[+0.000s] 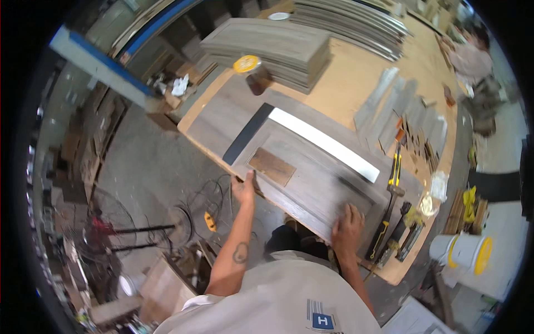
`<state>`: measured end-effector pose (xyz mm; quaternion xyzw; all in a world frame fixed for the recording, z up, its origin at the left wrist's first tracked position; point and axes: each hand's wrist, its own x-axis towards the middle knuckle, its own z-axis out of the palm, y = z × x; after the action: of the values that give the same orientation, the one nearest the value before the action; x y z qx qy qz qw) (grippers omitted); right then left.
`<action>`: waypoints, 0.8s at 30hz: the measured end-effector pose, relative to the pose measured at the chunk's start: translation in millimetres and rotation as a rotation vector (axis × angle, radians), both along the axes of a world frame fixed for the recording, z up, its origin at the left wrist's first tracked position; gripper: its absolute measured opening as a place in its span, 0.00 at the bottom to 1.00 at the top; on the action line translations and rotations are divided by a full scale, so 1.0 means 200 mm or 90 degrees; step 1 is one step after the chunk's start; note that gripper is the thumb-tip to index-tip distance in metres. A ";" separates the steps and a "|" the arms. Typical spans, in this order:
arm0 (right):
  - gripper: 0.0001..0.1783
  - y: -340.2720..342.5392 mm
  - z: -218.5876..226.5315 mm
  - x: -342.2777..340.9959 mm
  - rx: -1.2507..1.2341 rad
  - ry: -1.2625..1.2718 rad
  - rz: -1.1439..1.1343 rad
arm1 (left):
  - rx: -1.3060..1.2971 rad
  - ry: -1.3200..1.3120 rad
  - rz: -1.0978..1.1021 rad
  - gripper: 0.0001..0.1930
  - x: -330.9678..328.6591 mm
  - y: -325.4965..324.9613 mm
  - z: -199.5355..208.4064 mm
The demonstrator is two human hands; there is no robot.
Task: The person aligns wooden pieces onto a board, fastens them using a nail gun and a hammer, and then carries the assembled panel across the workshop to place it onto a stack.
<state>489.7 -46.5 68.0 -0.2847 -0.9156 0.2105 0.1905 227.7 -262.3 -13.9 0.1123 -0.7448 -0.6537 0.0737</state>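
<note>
A grey wood-grain framed panel (317,186), like a cabinet door, lies on the workbench in front of me. My left hand (243,188) is closed on its near edge, thumb on top and fingers partly hidden underneath. My right hand (348,227) rests on the panel's near right part, fingers stretched forward and slightly blurred, holding nothing I can see. A small brown wood piece (272,166) lies on the panel near my left hand. Along the panel's left end runs a black strip (248,133), and a white strip (325,143) runs along its far side.
Right of the panel lie a yellow-black hammer (395,172) and other tools. A jar with a yellow lid (253,75) stands at the far left, before stacked grey boards (267,47). Loose slats (400,111) cover the right side. Another person (470,55) works at far right.
</note>
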 end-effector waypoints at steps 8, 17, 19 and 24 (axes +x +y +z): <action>0.26 0.23 -0.16 -1.03 -0.018 0.004 0.244 | -0.366 -0.013 0.081 0.38 0.07 0.25 0.02; 0.27 0.17 -0.21 -0.95 0.071 -0.066 0.239 | -0.253 -0.035 0.063 0.40 0.28 0.19 -0.02; 0.28 0.17 -0.15 -1.03 0.022 -0.143 0.222 | -0.307 -0.066 0.024 0.40 0.33 0.18 0.00; 0.27 0.10 -0.15 -1.48 -0.213 -0.121 0.256 | -0.062 -0.118 0.010 0.41 0.25 0.19 0.17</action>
<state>193.6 -26.5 38.1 -0.1431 -0.9200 0.3647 0.0081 277.1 -223.5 20.5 0.1743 -0.7785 -0.6027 0.0147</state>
